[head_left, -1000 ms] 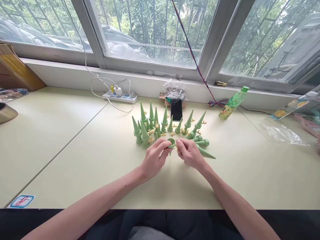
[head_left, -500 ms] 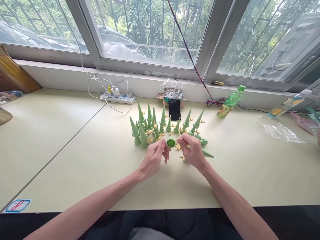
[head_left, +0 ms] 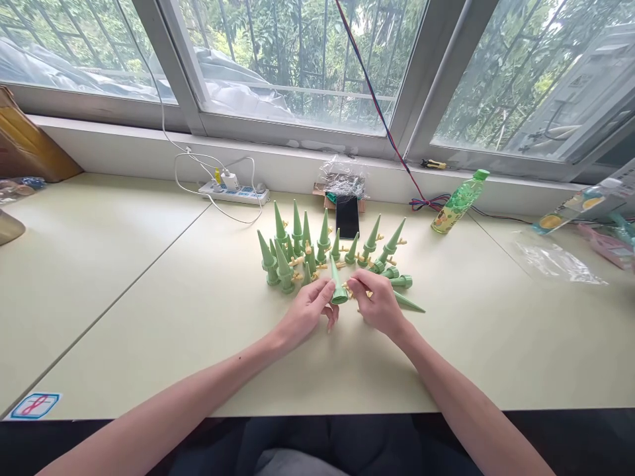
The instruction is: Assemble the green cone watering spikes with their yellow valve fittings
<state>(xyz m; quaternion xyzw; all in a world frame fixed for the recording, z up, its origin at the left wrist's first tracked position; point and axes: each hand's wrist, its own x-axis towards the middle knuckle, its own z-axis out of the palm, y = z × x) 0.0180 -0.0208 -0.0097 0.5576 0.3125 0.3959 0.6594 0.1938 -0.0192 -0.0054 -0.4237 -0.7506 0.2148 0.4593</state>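
A green cone-shaped watering spike (head_left: 338,289) is pinched between the thumb and fingers of my left hand (head_left: 308,309). It points up and away, its ribbed open base toward me. On the right, my right hand (head_left: 378,301) closes its fingertips on a small yellow valve (head_left: 346,285) at the side of that base. Whether the valve is seated in the spike cannot be seen. Several green spikes with yellow valves stand behind and left, one of them a nearer spike (head_left: 284,270). Beyond my right hand lie green caps (head_left: 401,281) and a loose cone (head_left: 409,303).
A dark phone (head_left: 347,217) lies behind the spikes, by crumpled clear plastic (head_left: 342,177). A white power strip (head_left: 234,194) with cables sits at back left. A green bottle (head_left: 460,201) stands back right, and a plastic bag (head_left: 560,259) lies farther right.
The spike in my left hand has tilted: its open base faced me before, and now its cone shows pointing up. My right hand has shifted slightly down and stays beside the base.
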